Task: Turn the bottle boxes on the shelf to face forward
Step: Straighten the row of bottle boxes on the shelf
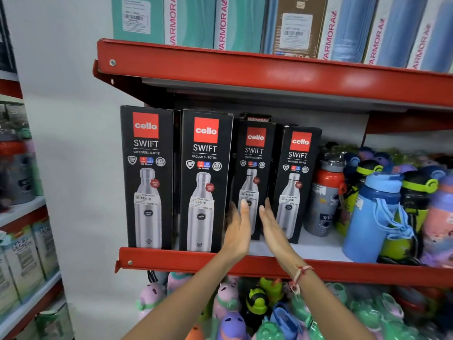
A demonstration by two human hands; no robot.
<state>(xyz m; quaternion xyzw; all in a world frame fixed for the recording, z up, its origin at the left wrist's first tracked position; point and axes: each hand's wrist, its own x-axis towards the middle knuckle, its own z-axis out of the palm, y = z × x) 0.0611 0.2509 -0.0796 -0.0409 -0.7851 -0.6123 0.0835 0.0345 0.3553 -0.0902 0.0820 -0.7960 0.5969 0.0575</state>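
Four bottle boxes [204, 180] are shown front-facing on one red shelf [171, 260]; left hand [236, 229] and right hand [272, 229], fingers extended, flank the third box [253, 168].

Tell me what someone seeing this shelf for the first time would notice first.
Four black Cello Swift boxes stand in a row at the left end of the red shelf, logos facing out. The left hand and right hand, both open, flank the third box. Colourful kids' bottles crowd the right.
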